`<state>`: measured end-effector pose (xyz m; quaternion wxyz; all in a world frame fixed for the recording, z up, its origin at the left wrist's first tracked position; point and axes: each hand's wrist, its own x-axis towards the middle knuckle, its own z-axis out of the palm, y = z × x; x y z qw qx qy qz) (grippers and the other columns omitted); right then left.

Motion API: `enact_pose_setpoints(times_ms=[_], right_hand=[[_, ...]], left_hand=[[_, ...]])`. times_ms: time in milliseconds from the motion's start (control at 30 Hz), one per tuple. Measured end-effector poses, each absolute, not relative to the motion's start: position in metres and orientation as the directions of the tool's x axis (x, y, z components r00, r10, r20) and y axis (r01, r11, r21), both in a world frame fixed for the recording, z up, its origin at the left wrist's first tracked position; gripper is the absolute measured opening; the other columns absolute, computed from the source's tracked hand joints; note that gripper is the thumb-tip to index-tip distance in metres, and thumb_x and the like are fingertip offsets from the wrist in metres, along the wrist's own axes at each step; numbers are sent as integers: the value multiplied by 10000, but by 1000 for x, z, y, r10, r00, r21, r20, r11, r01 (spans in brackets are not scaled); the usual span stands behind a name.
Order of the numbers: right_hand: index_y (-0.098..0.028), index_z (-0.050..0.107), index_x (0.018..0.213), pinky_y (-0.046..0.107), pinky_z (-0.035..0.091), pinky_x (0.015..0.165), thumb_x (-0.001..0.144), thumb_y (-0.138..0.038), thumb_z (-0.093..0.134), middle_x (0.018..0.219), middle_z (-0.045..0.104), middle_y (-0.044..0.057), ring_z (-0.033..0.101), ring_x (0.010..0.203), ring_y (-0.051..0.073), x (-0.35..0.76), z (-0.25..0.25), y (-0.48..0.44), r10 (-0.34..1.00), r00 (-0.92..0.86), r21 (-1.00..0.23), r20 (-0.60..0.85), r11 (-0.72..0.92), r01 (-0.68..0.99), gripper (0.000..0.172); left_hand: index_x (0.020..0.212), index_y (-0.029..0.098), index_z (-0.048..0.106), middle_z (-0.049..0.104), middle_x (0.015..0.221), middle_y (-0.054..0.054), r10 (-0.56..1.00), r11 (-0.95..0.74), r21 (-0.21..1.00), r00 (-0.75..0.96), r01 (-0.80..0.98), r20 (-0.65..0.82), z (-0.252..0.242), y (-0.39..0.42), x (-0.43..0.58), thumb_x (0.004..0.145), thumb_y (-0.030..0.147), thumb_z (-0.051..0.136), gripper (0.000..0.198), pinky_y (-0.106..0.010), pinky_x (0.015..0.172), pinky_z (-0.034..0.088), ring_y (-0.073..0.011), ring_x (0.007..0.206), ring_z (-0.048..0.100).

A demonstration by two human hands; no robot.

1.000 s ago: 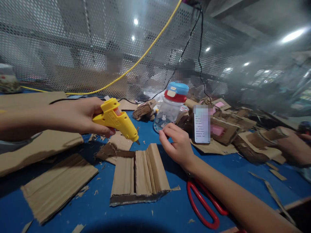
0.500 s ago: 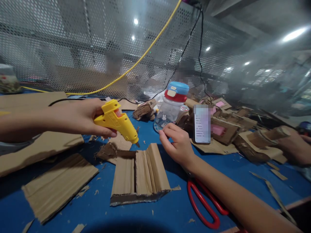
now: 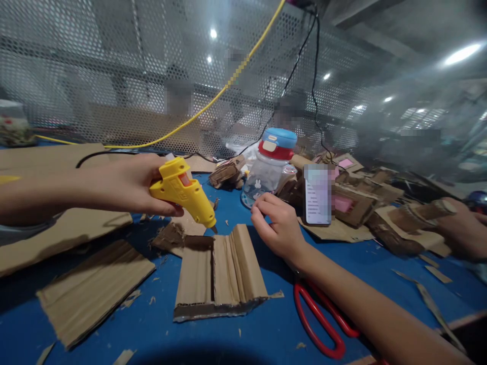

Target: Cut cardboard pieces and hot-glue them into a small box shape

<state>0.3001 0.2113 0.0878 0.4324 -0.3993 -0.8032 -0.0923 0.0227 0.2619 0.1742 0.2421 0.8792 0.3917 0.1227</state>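
My left hand (image 3: 139, 187) is wrapped round a yellow hot glue gun (image 3: 186, 190). Its nozzle points down at the far edge of a small corrugated cardboard box (image 3: 196, 271); whether the tip touches the card I cannot tell. The box has a narrow slot in its top and a raised, folded strip on the right. To the right of it, my right hand (image 3: 279, 228) rests with its fingers curled in, and I see nothing held in them. Just behind that hand stands a clear bottle (image 3: 262, 175) with a blue and red lid.
Red-handled scissors (image 3: 319, 324) lie partly under my right forearm. A flat cardboard piece (image 3: 95, 289) lies at left on the blue table (image 3: 152, 334). A phone (image 3: 317, 197) leans among cardboard models (image 3: 353, 203). Another person's hand (image 3: 460, 228) is at far right. A yellow cable (image 3: 201, 109) hangs behind.
The glue gun has dipped slightly, its nozzle moving a little left and closer to the box's far edge. My right hand has stayed in place.
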Motion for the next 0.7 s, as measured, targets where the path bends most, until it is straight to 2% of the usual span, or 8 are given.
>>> enact_pose_setpoints(times_ms=[100, 267, 433, 533, 700], right_hand=[[-186, 489, 613, 280, 425, 590, 877, -143, 448, 667, 566, 55, 553, 614, 154, 300, 88, 211, 561, -306, -197, 769, 664, 721, 271], [-186, 502, 627, 280, 429, 588, 862, -134, 442, 681, 582, 56, 565, 620, 157, 300, 89, 211, 562, -314, -193, 765, 666, 720, 248], [-192, 514, 669, 285, 439, 622, 836, -99, 429, 721, 593, 55, 574, 664, 161, 301, 91, 209, 587, -331, -232, 738, 683, 693, 210], [-196, 519, 699, 287, 439, 636, 891, -146, 430, 721, 585, 49, 561, 671, 160, 300, 93, 207, 609, -360, -251, 707, 691, 678, 218], [-188, 518, 705, 287, 433, 637, 938, -219, 448, 703, 554, 41, 531, 663, 160, 296, 94, 204, 630, -404, -263, 664, 702, 662, 246]], left_hand=[[838, 177, 665, 682, 654, 57, 748, -615, 445, 660, 651, 69, 173, 264, 21, 609, 499, 652, 395, -182, 473, 459, -137, 547, 636], [884, 169, 659, 678, 676, 56, 731, -608, 497, 680, 619, 47, 171, 265, 21, 620, 486, 647, 413, -181, 481, 468, -134, 553, 634], [936, 166, 642, 701, 719, 37, 748, -593, 478, 664, 649, 27, 170, 264, 21, 634, 454, 649, 417, -192, 499, 476, -154, 589, 658], [941, 171, 630, 715, 745, 27, 756, -586, 465, 655, 663, 18, 168, 263, 19, 634, 425, 640, 398, -204, 531, 494, -169, 628, 670], [839, 185, 607, 661, 640, 55, 728, -628, 448, 684, 637, 49, 164, 263, 21, 637, 366, 585, 272, -164, 462, 432, -131, 542, 604]])
